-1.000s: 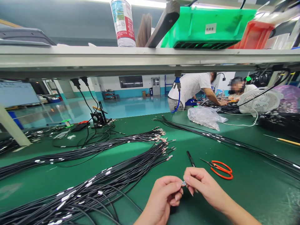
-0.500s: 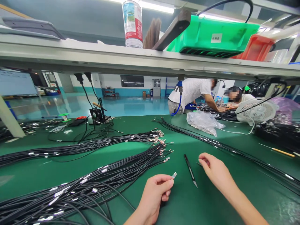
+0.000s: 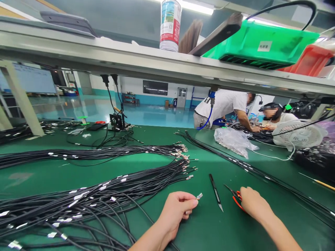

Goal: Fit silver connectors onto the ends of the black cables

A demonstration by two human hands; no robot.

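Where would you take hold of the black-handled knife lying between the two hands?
Take the knife by its black handle, at the far end, from above and the right, where the right hand is nearest. It lies flat on the green mat, its pointed tip toward the person, so keep off that end.

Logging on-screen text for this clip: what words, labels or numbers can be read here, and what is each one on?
"包材盒" (probable reading, slightly blurred): white label on the green plastic bin.
Can on the shelf: printing too small to read.
Wall board: too blurred to read.
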